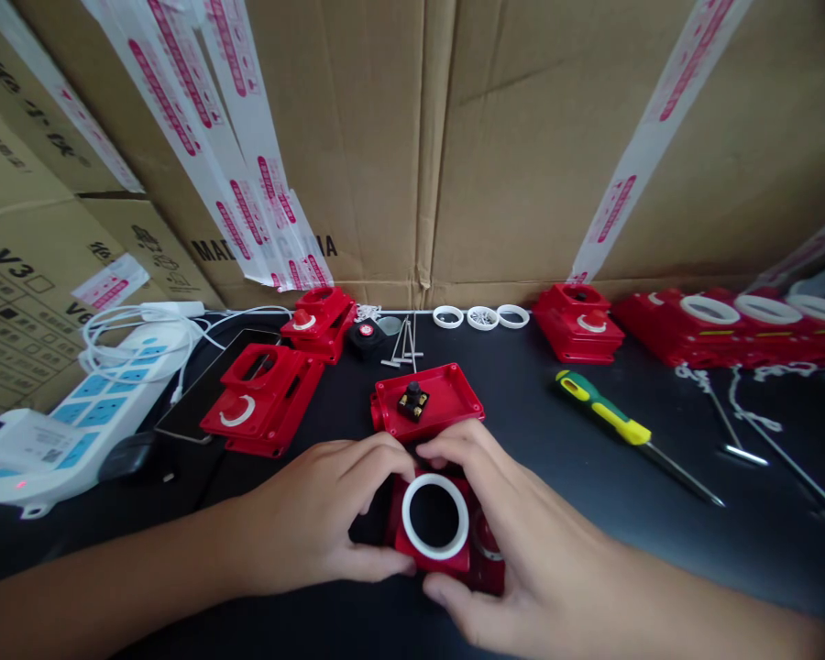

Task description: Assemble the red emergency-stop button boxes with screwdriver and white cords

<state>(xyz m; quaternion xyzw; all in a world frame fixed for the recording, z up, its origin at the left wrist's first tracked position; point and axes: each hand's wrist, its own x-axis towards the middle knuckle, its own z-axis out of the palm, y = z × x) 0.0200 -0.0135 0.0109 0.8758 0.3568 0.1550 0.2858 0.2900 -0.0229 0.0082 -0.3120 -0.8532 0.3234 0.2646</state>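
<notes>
A red plastic housing (485,576) lies on the black table directly in front of me, with a white ring (434,554) around its round opening. My left hand (323,513) is closed on its left side, fingertips at the far edge and thumb at the near edge. My right hand (522,532) curls round the right side, partly covering a round red knob. Just beyond my fingers sits a shallow red case (450,394), open side up. Inside it is a small black switch block (413,401) with brass-coloured contacts.
Red housings (261,403) stand left and right, several with white rings at far right. A green-yellow screwdriver (609,414) lies right. White ring (482,318) holds small parts, near metal T-shaped rods (404,344). Left are a power strip (48,486) and cables. Cardboard (357,137) stands behind.
</notes>
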